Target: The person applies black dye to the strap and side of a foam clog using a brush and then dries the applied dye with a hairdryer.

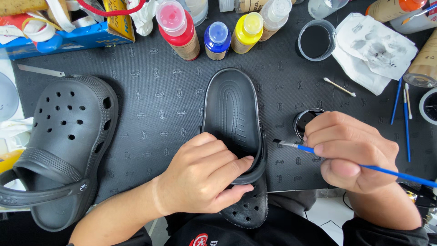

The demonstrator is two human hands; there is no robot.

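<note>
A black clog lies upright along the middle of the dark mat, heel end away from me and toe over the near edge. My left hand grips its near part, fingers laid inside the footbed and thumb under the side. My right hand holds a thin blue paintbrush, its dark bristle tip pointing left, close to the clog's right rim. Just behind that hand sits a small round pot of black paint, partly hidden by my fingers.
A second black clog rests at the left. Red, blue and yellow paint bottles line the far edge beside a cup of black liquid and stained tissue. A cotton swab and spare brushes lie at right.
</note>
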